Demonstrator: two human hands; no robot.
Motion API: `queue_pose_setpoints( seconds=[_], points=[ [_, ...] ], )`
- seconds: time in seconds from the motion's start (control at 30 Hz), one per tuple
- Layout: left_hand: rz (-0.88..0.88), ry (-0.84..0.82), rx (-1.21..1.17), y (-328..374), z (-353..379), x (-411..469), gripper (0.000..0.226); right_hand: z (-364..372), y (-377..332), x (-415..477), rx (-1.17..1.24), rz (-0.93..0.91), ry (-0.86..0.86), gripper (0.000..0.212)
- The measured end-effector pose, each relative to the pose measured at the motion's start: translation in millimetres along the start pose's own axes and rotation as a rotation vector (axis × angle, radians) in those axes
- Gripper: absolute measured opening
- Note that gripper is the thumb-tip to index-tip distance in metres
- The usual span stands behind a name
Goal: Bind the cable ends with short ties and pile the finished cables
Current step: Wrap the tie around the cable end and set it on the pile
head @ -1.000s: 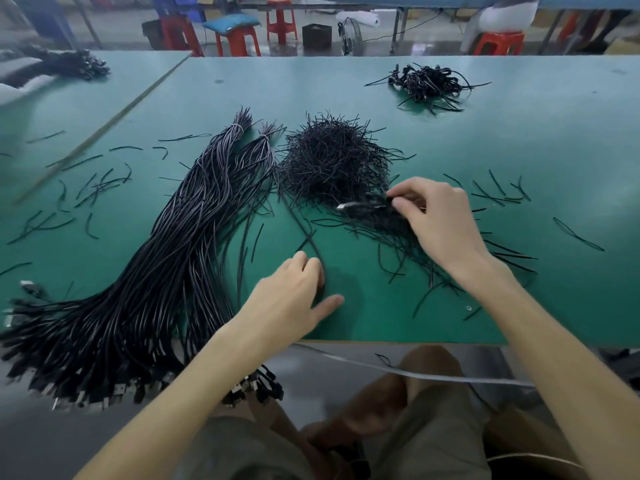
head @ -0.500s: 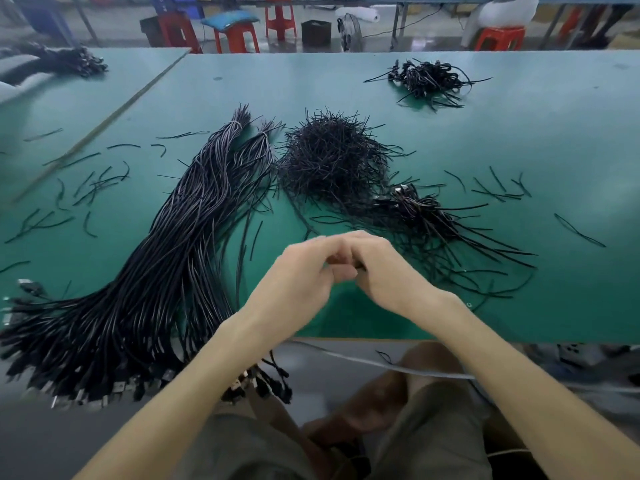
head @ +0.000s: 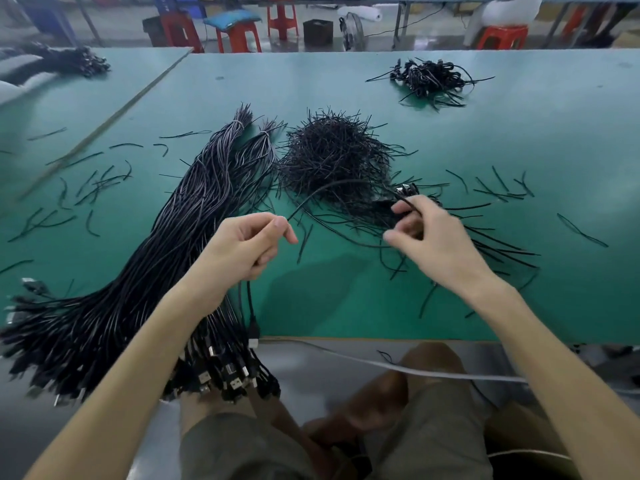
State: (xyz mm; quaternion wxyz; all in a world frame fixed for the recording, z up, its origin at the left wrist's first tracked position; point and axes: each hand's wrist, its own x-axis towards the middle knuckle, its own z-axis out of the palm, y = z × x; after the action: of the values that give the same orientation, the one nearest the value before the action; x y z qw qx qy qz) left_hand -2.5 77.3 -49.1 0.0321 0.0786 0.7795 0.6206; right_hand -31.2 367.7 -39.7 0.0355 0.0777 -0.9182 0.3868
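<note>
A thin black cable [head: 332, 185] arcs over the green table [head: 519, 140] between my two hands. My left hand [head: 242, 251] pinches one stretch of it, and its plug end hangs down past the table's front edge. My right hand [head: 429, 237] grips the other stretch beside a small cluster of cables [head: 408, 194]. A mound of short black ties [head: 332, 157] lies behind the hands. A long bundle of black cables [head: 145, 265] runs diagonally at the left, plugs over the front edge. A small pile of bound cables [head: 429, 79] sits at the far right.
Loose ties [head: 86, 188] lie scattered at the left, and more ties [head: 498, 192] lie at the right. A white cord [head: 381, 365] crosses below the table edge above my knees. Red stools [head: 239, 36] stand beyond the table. Another cable heap [head: 69, 62] rests on the neighbouring table.
My hands, joined in front of me half a second ago, have spread apart. The right hand moved right and forward, drawing the cable out into an arc.
</note>
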Motion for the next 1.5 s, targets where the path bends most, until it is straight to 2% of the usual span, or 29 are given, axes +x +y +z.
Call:
queue_pose_setpoints(
  seconds=[0.07,0.1,0.2,0.3,0.33,0.4,0.5,0.53,0.57,0.63,0.77,0.9,1.0,1.13,1.2,1.27,1.33,1.4,1.5],
  points=[
    [0.062,0.087,0.172,-2,9,4,0.029,5,-11,-6,-0.217,-0.142,-0.014,0.069],
    [0.096,0.109,0.250,-3,14,4,0.029,7,-19,-7,-0.279,-0.206,-0.004,0.081],
    [0.144,0.087,0.478,-3,24,2,0.028,8,-39,-14,-0.305,-0.288,0.026,0.105],
    [0.123,0.086,0.604,-2,27,2,0.028,10,-48,-21,-0.516,-0.393,0.240,0.121],
    [0.114,0.100,0.632,0,29,3,0.028,11,-50,-22,-0.585,-0.423,0.275,0.120],
    [0.105,0.089,0.555,4,36,3,0.029,15,-54,-22,-0.662,-0.470,0.181,0.106],
    [0.108,0.004,0.250,12,47,2,0.028,27,-55,-15,-0.661,-0.490,-0.135,0.052],
    [0.094,-0.011,0.183,14,47,2,0.026,30,-52,-12,-0.621,-0.490,-0.198,0.033],
    [0.068,-0.015,0.127,16,46,2,0.022,32,-48,-11,-0.520,-0.466,-0.229,0.024],
    [0.002,-0.013,0.026,16,37,1,0.019,35,-35,-11,-0.225,-0.397,-0.197,0.016],
    [-0.018,-0.104,-0.315,12,10,-7,0.025,34,-16,-14,0.147,-0.223,-0.120,0.028],
    [-0.035,-0.179,-0.828,6,4,-4,0.040,34,-14,-16,0.182,-0.173,-0.087,0.036],
    [-0.115,-0.073,-1.124,3,19,1,0.044,40,-16,-24,0.198,-0.173,-0.138,0.036],
    [-0.163,0.097,-1.467,2,31,4,0.026,51,-16,-34,0.184,-0.174,-0.224,0.034],
    [-0.174,0.095,-1.421,2,30,4,0.020,55,-15,-37,0.139,-0.170,-0.263,0.033],
    [-0.199,0.114,-1.160,3,28,4,0.016,57,-13,-41,0.118,-0.159,-0.295,0.033],
    [-0.200,0.128,-1.006,2,24,4,0.024,56,-9,-43,0.147,-0.142,-0.330,0.033],
    [-0.168,0.097,-1.050,2,22,3,0.029,54,-9,-43,0.180,-0.143,-0.391,0.035],
    [-0.131,-0.003,-1.253,9,24,-1,0.032,53,-12,-43,0.282,-0.147,-0.551,0.046]
  ],
)
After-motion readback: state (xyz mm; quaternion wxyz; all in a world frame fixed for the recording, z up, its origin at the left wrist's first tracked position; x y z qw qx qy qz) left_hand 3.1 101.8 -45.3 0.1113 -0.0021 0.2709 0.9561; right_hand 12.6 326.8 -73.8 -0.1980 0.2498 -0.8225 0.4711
